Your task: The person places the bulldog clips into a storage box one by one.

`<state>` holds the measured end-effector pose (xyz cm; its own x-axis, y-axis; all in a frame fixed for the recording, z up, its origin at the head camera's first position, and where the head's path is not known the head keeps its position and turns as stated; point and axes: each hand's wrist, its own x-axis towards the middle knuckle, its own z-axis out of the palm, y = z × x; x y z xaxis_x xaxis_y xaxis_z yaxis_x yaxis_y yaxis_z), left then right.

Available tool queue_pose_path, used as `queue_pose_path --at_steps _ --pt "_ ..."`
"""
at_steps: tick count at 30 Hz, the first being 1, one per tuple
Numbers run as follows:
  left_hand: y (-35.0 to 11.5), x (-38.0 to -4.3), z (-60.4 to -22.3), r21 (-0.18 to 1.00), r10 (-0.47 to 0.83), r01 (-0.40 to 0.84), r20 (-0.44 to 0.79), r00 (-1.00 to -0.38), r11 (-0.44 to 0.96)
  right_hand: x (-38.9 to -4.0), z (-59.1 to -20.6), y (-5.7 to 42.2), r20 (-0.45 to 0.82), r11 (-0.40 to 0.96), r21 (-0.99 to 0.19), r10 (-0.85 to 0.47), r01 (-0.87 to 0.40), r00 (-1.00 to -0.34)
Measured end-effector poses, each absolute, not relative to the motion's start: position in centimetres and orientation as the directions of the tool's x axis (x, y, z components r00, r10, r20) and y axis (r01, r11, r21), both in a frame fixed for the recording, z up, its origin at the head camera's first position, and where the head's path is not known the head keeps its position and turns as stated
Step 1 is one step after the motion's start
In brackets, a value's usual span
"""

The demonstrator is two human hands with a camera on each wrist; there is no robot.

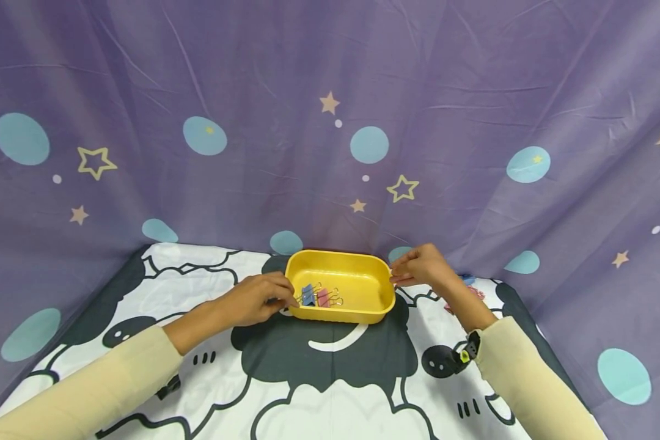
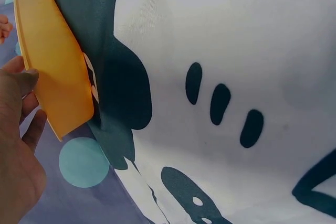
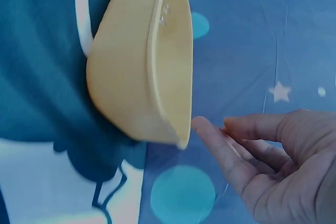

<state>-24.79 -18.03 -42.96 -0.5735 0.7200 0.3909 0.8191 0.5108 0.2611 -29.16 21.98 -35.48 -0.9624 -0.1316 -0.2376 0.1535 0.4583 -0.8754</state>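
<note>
A yellow plastic tray (image 1: 363,315) with rounded corners sits on the cloth between both hands. Inside it, towards the left, lie a blue binder clip (image 1: 308,295) and a pink binder clip (image 1: 323,298) with wire handles. My left hand (image 1: 261,298) pinches the tray's left rim, the thumb on the outer wall in the left wrist view. At the opposite end is my right hand (image 1: 420,267), its fingertips right at the rim. The right wrist view shows that hand's fingers (image 3: 252,127) loosely bent beside the tray's corner, not curled round it.
Small pink items (image 1: 475,293) and a blue item (image 1: 467,279) lie on the cloth, partly hidden behind the right forearm. A purple curtain (image 1: 286,183) with stars and ovals rises behind the table. The black-and-white cartoon cloth (image 1: 330,409) covers the tabletop.
</note>
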Motion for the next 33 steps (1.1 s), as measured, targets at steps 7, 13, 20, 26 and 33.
queue_pose_path --at_steps 7,13,20,26,33 --pt "-18.0 -24.7 -42.8 0.255 0.717 0.82 0.399 -0.572 0.512 -29.1 -35.5 26.0 -0.24 0.43 -0.887 -0.124 0.166 -0.963" --pt "-18.0 -24.7 -42.7 0.249 0.722 0.826 0.403 -0.563 0.505 -29.5 -36.4 29.7 -0.243 0.432 -0.885 -0.106 0.176 -0.964" --pt "-18.1 -24.7 -42.8 0.248 0.728 0.83 0.399 -0.558 0.501 -29.5 -37.1 32.8 -0.255 0.38 -0.902 -0.081 0.206 -0.964" --pt "-18.0 -24.8 -42.7 0.233 0.75 0.849 0.397 -0.529 0.475 -29.3 -37.2 34.2 -0.25 0.36 -0.908 -0.061 0.212 -0.966" --pt "-18.0 -24.9 -42.7 0.226 0.76 0.854 0.389 -0.521 0.469 -29.6 -37.3 35.6 -0.232 0.406 -0.89 -0.011 0.207 -0.973"
